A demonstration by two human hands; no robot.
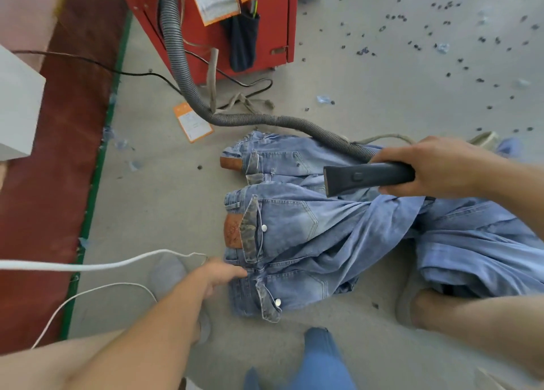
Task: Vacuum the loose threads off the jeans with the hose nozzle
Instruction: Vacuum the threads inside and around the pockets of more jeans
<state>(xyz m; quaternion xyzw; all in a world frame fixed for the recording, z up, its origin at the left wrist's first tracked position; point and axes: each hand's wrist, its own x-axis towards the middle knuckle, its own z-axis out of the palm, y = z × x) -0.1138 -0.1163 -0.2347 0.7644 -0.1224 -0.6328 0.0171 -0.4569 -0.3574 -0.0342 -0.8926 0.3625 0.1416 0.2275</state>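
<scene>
Looking down, we lose the legs of the jeans (309, 230) past the right frame edge, and our right forearm covers part of them. The left hand's (219, 274) fingertips are hard to make out against the denim; its grip looks loose, fingers reaching onto the waistband beside the leather patch (233, 230), though we cannot tell whether they pinch the cloth. The right hand (435, 165) has a closed grip wrapped around the dark hose nozzle (368, 177), whose flat mouth hangs above the jeans' back pocket area. The ribbed grey hose (188, 74) runs from the nozzle beyond the jeans to the red machine (273, 21). The jeans lie heaped on the floor (164, 183), with bare floor left of the waistband; scattered dark scraps (441, 6) lie beyond the jeans, well apart.
</scene>
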